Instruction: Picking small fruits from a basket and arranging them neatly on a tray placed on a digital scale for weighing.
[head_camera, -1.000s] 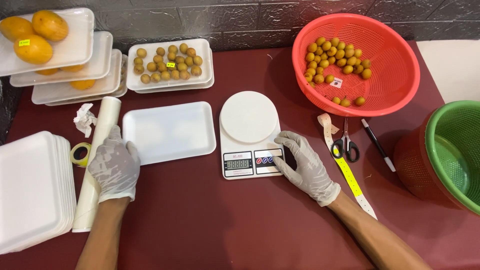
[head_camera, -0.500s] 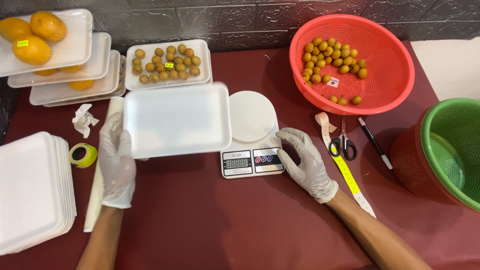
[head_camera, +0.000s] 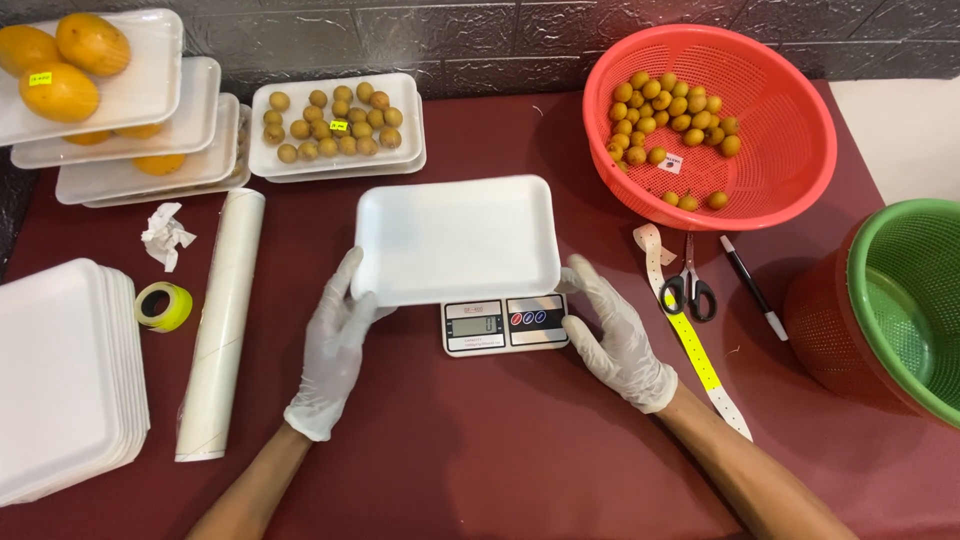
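Since half a second ago you have carried the empty white foam tray (head_camera: 458, 238) rightward from over the table's middle, and it now sits across the digital scale (head_camera: 504, 324), hiding the round platform and leaving only the display strip showing below its front edge. Working down from the biggest things: the dark red table (head_camera: 480, 450) carries the red mesh basket (head_camera: 712, 122) of small tan fruits at upper right, the green basket (head_camera: 910, 300) nested in a red one at the right edge, a stack of empty foam trays (head_camera: 62, 375) at far left, trays of orange fruit (head_camera: 95, 95) at upper left, a filled tray of small fruits (head_camera: 335, 122) beyond the scale, and a roll of wrap film (head_camera: 222, 320) lying lengthwise. Smaller still are the scissors (head_camera: 690, 285), a pen (head_camera: 752, 288), a yellow tape roll (head_camera: 163, 305) and a crumpled paper scrap (head_camera: 165, 235). Your gloved left hand (head_camera: 335, 350) has its fingertips closed on the tray's left front corner; your gloved right hand (head_camera: 615, 335) lies open, its fingers beside the tray's right front corner and the scale's edge, gripping nothing that I can see. The tray looks very light, thin and easily dented or snapped, so hold it by the raised rim at opposite edges with gentle pressure, not by the flat middle.
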